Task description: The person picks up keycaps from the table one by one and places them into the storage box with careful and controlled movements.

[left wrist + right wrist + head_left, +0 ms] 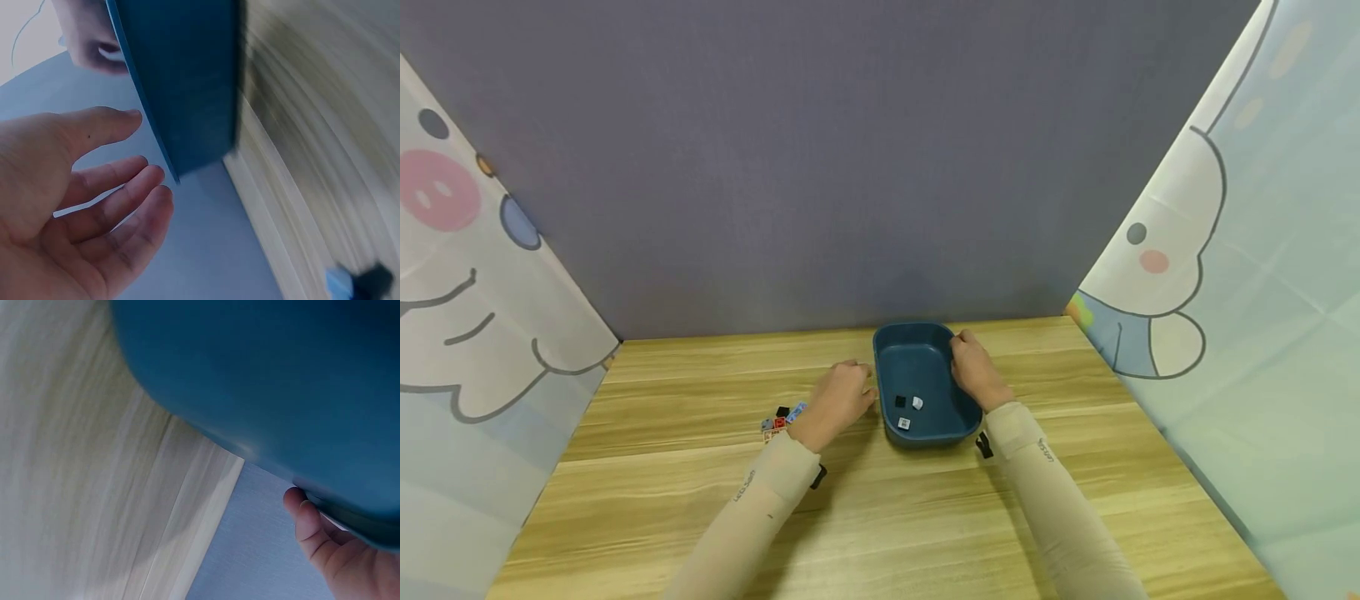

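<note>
A dark blue plastic bin (927, 437) is in front of me, its open top towards the head camera. Inside, near its close end, are a small black cube (900, 402), a white piece (917, 403) and a white cube with a dark print (904, 423). My right hand (976, 368) pinches the bin's right rim, as the right wrist view also shows at the hand (340, 550). Beside the left rim is my left hand (838, 398). In the left wrist view that hand (87, 200) has its thumb and loosely bent fingers spread, holding nothing, close to the rim.
Several small pieces lie on the wooden table (700, 500) left of my left hand, among them a red one (779, 422), a blue one (797, 412) and a black one (783, 412). A grey wall (835, 167) rises behind the table; printed cloths flank it.
</note>
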Demonstrator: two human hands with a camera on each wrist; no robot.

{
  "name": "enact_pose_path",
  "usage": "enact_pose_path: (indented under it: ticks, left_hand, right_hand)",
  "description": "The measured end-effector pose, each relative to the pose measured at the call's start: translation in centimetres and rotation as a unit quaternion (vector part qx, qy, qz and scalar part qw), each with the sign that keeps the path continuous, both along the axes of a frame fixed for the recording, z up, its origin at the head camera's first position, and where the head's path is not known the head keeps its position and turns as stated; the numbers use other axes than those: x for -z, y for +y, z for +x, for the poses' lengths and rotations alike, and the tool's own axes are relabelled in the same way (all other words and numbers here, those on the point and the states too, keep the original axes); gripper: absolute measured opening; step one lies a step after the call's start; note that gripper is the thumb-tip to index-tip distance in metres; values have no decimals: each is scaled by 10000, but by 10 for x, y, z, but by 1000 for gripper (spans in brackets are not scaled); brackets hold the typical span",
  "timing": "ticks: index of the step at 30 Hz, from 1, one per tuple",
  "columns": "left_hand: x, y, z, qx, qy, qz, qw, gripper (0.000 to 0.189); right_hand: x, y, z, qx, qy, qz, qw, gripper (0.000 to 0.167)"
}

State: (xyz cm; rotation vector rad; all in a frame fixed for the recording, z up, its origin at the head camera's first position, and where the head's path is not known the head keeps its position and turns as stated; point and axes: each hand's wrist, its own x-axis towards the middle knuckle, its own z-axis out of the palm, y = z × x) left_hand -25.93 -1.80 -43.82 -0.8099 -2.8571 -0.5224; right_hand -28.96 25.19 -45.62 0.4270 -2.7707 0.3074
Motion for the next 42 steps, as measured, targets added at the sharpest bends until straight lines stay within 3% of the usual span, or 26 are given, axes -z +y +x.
enact_pose_path:
  ticks: [10, 19, 26, 36, 42]
  left_hand:
    - [2, -56, 5, -501, -440, 288, 9974, 36]
    - [9, -87, 6, -821, -597, 434, 9939, 34]
    - [18, -107, 12, -996, -1076, 596, 9874, 34]
    - [37, -118, 15, -873, -540, 286, 9943, 13]
    - [42, -118, 15, -770, -361, 88, 9963, 14]
  right_hand:
    - [0, -1, -1, 24, 20, 83, 10000, 17]
    - [3, -1, -1, 56, -58, 55, 10000, 17]
    - [1, 0, -1, 63, -72, 65, 9999, 16]
    - [0, -1, 0, 27, -75, 36, 10000, 17]
    - [2, 0, -2, 33, -61, 97, 9999, 18]
